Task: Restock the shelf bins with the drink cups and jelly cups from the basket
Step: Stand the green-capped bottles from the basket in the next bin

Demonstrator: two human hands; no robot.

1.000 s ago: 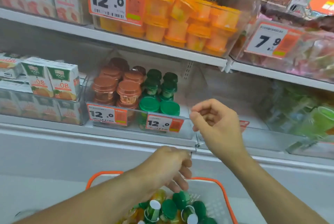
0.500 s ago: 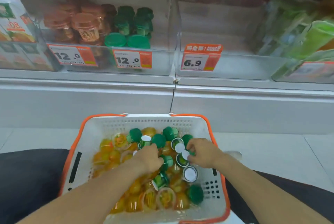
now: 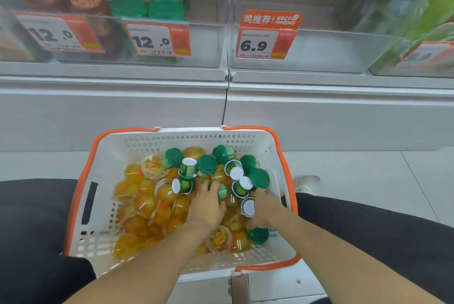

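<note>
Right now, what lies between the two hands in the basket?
In the head view, green-lidded drink cups lie between the left hand and right hand, on top of orange jelly cups in the basket.

Basket [image 3: 267, 146] before the shelf bins [image 3: 319, 51], drink cups [image 3: 206, 165] behind jelly cups [image 3: 145, 203].

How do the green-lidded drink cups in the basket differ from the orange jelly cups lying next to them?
The green-lidded drink cups have dark green caps and white bases; the orange jelly cups are clear, showing orange fruit. The drink cups pile at the back right of the white basket, the jelly cups fill the left and front. Both lie jumbled, many tipped over.
</note>
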